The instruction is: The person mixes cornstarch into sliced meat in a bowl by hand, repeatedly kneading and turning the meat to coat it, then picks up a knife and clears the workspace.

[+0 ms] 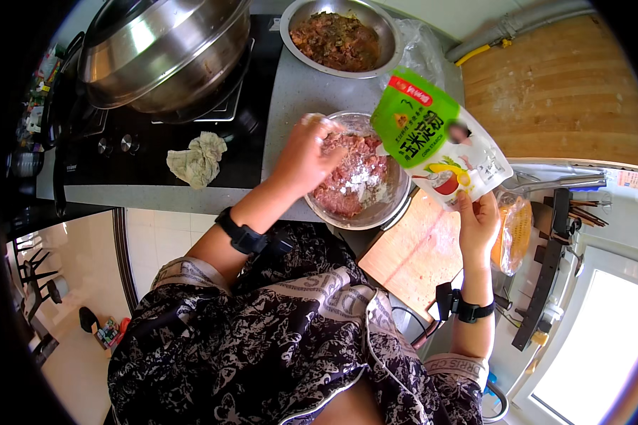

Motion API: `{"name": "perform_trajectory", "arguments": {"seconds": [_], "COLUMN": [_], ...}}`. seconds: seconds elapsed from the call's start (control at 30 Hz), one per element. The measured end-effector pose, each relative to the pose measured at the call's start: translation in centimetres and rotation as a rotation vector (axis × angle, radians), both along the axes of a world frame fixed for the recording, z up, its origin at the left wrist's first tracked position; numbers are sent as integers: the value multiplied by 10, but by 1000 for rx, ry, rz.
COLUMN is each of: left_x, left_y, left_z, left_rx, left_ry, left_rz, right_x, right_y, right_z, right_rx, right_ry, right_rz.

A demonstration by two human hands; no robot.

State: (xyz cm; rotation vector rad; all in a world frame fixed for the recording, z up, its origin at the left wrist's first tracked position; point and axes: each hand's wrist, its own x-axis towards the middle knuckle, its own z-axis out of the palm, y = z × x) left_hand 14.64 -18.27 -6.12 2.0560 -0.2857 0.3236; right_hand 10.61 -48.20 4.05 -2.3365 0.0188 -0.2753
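Note:
My right hand (pixel 477 220) pinches the bottom corner of a green and white plastic pouch (pixel 430 143), which is tilted with its green end over the rim of a metal bowl (pixel 319 210). The pouch bears writing and a picture of corn. Inside the bowl lies pink minced meat (pixel 343 199) with a patch of white powder (pixel 364 183) on top. Over the bowl's left side hovers my left hand (pixel 315 149), its thumb and fingers apart and whitish residue on its fingertips. I see nothing held in it.
A second metal bowl (pixel 287 40) holds dark seasoned mince at the back. To the left, a large steel pot (pixel 154 58) stands on the black cooktop (pixel 255 159), near a crumpled cloth (pixel 198 159). A wooden cutting board (pixel 414 255) lies right of the meat bowl.

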Motion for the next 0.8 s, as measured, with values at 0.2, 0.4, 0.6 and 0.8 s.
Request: {"name": "perform_trajectory", "arguments": {"seconds": [0.2,0.4,0.6,0.8], "left_x": [5,8,7,8], "left_y": [-37,-57,-63,-60], "left_z": [19,9,-1,0], "left_rx": [347,284,172,168], "left_ry": [-130,-149,-167,-214], "left_rz": [56,100,123,150], "right_x": [-10,-19,-21,-18], "right_y": [10,18,15,18], "right_z": [-6,-4,0,4], "right_rx": [296,397,512,511], "right_ry": [141,183,273,277], "right_rz": [-78,-113,-140,-148]}}
